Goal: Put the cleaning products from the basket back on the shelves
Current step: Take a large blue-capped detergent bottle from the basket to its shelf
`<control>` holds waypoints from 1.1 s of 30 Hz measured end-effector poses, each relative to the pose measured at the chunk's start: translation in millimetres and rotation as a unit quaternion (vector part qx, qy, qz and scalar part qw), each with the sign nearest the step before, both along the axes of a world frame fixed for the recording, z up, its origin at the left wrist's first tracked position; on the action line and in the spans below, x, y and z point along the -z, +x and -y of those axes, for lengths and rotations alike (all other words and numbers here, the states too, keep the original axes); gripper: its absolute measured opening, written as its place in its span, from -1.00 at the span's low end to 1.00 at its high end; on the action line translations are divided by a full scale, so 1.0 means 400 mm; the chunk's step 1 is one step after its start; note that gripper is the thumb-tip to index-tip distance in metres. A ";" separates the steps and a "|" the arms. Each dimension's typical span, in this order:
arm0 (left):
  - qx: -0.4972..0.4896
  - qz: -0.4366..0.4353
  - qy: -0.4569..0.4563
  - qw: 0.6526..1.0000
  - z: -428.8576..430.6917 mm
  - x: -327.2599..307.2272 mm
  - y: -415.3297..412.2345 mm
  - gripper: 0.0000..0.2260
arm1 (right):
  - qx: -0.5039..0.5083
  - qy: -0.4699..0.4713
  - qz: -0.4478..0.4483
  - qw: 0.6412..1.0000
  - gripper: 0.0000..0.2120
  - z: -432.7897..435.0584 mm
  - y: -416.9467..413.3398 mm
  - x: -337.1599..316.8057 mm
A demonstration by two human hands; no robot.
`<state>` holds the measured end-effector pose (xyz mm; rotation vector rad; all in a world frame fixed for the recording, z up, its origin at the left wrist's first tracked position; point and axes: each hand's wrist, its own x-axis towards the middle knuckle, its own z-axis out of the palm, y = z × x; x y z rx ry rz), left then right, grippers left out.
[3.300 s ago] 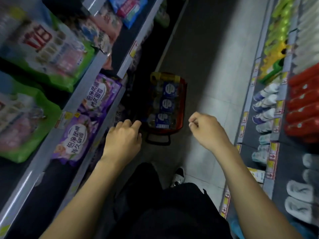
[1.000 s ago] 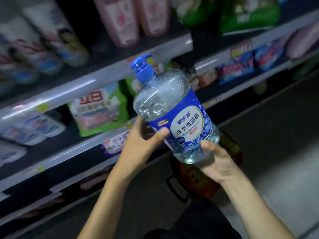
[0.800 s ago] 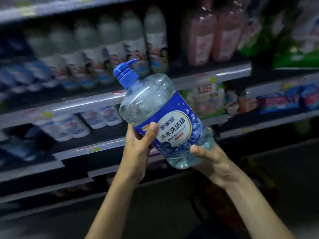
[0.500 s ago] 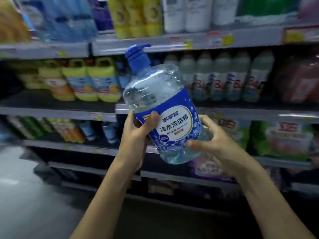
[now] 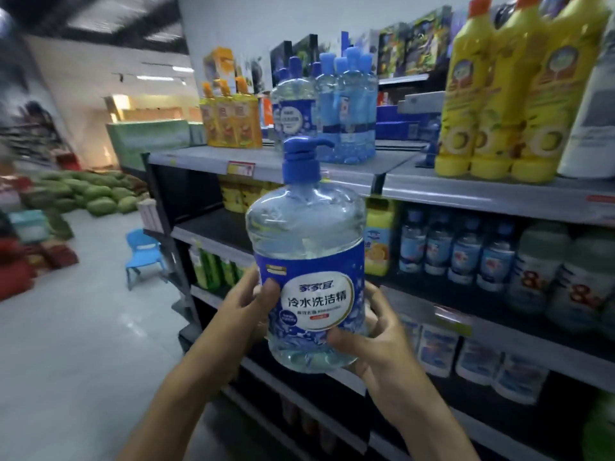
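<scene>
I hold the detergent bottle upright in front of me, clear of the shelves, with both hands. My left hand grips its left side, the thumb pressed on the edge of the blue label and the other fingers wrapped round behind. My right hand cups the lower right side and the base, its thumb lying across the front just under the label. The bottle is clear, with clear liquid inside, and carries a blue pump whose spout points to the right.

Above my hands, beyond the pump, the top shelf bears a cluster of blue-capped bottles; the nearest of them wears the same round label as mine. Just left of that cluster stand three orange bottles. Up and to the right of my right hand, tall yellow bottles with orange caps line the front edge of the shelf.

Level with my bottle's body and to the right of it, a row of small blue-labelled bottles fills the next shelf down. Below them, right of my right hand, sit white pouches. Behind my left hand, green bottles stand on a lower shelf.

Well to the left of my left hand, a blue chair stands on the floor. Beyond it lies a heap of green round things, too blurred to name.
</scene>
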<state>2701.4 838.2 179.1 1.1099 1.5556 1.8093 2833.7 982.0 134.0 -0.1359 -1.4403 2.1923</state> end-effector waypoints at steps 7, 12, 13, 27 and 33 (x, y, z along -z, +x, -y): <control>-0.062 0.020 -0.004 0.998 0.031 -0.036 -0.237 -0.30 | -0.073 0.053 -0.022 0.996 -0.19 -0.036 -0.325 -0.022; -0.164 0.021 0.000 0.986 0.046 -0.100 -0.387 -0.49 | -0.145 0.099 -0.033 0.984 -0.10 -0.040 -0.549 -0.088; -0.184 0.021 0.005 0.983 0.052 -0.102 -0.416 -0.44 | -0.163 0.117 -0.034 0.979 -0.10 -0.040 -0.588 -0.103; -0.220 0.029 0.094 0.971 -0.019 -0.114 -0.750 -0.13 | -0.156 0.305 -0.013 0.940 -0.40 -0.109 -0.923 -0.271; -0.139 0.024 0.113 0.983 -0.116 -0.154 -0.945 -0.08 | -0.079 0.347 0.000 0.934 -0.33 -0.176 -1.039 -0.325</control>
